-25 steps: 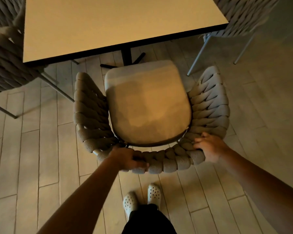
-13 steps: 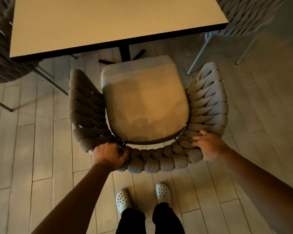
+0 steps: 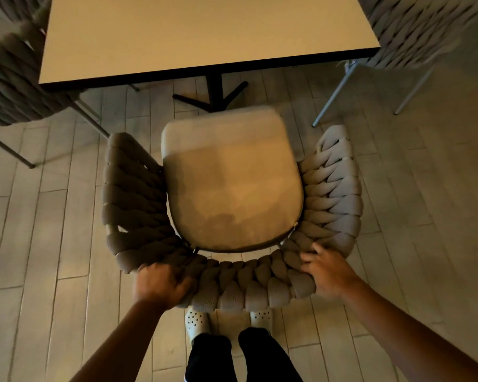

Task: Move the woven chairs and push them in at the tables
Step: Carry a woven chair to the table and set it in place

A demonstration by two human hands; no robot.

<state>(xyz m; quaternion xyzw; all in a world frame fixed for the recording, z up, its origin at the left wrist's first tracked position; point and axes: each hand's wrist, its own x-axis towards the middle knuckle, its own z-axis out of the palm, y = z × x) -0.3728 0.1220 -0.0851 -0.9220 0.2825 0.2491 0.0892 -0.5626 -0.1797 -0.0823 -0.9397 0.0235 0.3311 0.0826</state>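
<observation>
Black trouser legs and white perforated clogs sit at bottom centre, feet just behind the chair back. Left hand curls over the left rear corner of the grey-beige thick-rope woven armchair, fingers wrapped round the top rail, a closed grip clamped on the weave. Right hand rests on the right rear corner of the same rail, fingers spread and bent over the rope; it looks like a looser hold than the left, and the thumb side is hidden, so how far it wraps I cannot tell. Both hands are about equally near the chair, one per corner.

Tan padded seat cushion lies straight ahead of the hands, the open front of the chair facing the worktop. Key relation: the chair's back-to-front axis runs from the hands toward the pale rectangular worktop with black edge, roughly lined up with the black pedestal base. The seat front is near that base but seems not yet under the worktop edge, so the chair reads as not pushed in; the next move likely calls for a straight forward shove, even on both corners so it doesn't yaw.

Pale wood-plank floor all round. Two more woven chairs on thin metal legs flank the worktop, left and right, both partly cropped.
</observation>
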